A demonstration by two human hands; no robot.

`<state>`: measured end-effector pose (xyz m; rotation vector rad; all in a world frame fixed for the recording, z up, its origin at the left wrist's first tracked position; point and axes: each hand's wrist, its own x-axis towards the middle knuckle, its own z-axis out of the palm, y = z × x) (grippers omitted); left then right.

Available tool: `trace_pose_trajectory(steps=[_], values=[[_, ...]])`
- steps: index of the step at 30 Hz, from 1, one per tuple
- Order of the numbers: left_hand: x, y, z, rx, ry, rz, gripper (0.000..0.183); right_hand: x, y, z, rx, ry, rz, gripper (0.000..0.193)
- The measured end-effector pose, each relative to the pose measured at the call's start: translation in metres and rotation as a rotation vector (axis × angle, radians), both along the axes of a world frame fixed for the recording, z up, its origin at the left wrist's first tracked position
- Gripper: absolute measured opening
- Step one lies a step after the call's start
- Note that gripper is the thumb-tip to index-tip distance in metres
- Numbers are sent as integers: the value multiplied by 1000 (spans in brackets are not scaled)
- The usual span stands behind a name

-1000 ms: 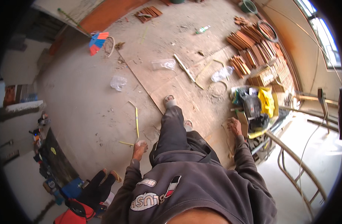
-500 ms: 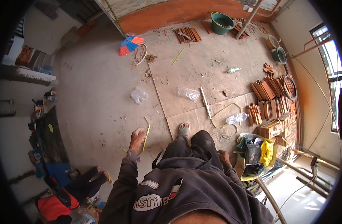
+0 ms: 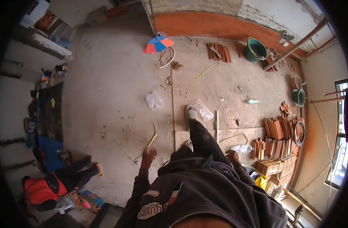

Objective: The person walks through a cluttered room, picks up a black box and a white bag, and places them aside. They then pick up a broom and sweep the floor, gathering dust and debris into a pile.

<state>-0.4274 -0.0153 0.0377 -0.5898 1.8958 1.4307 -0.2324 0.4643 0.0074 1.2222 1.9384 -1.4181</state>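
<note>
My left hand (image 3: 148,157) hangs beside my left hip, fingers loosely curled and apart, with nothing visible in it. Just beyond it on the floor lies a thin yellow strip (image 3: 151,141), and another yellow strip (image 3: 128,154) lies to its left; the hand touches neither. At my other side, my right hand (image 3: 232,156) hangs near my thigh, fingers slightly bent and no object seen in them. Closest to that hand is a clear plastic bottle (image 3: 242,149) on the floor. One sandalled foot (image 3: 190,112) is forward, beside a clear plastic bag (image 3: 204,110).
Stacked brick-red tiles (image 3: 279,128) line the right wall. A broom (image 3: 158,45), a green bucket (image 3: 255,49) and a pile of tile strips (image 3: 219,52) are farther ahead. A white strip (image 3: 217,126) lies right of my foot. Another person (image 3: 48,188) in red sits at lower left.
I have stepped forward and the view has turned, so floor objects sit lower and farther right. My left hand has swung back towards my hip; my right hand has come forward.
</note>
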Motion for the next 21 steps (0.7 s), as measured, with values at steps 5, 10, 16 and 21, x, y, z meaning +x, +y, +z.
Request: trace_pose_trajectory(steps=[5, 10, 16, 21], values=[[-1, 2, -33, 5, -136, 108, 27, -35, 37, -51, 280, 109, 486, 26], [-49, 24, -36, 21, -238, 191, 19, -119, 77, -55, 261, -9, 519, 25], [-155, 74, -8, 104, -116, 329, 30, -349, 154, -45, 246, 49, 510, 16], [-207, 59, -19, 105, -98, 339, 30, -653, 137, 15, 359, 576, 538, 22]])
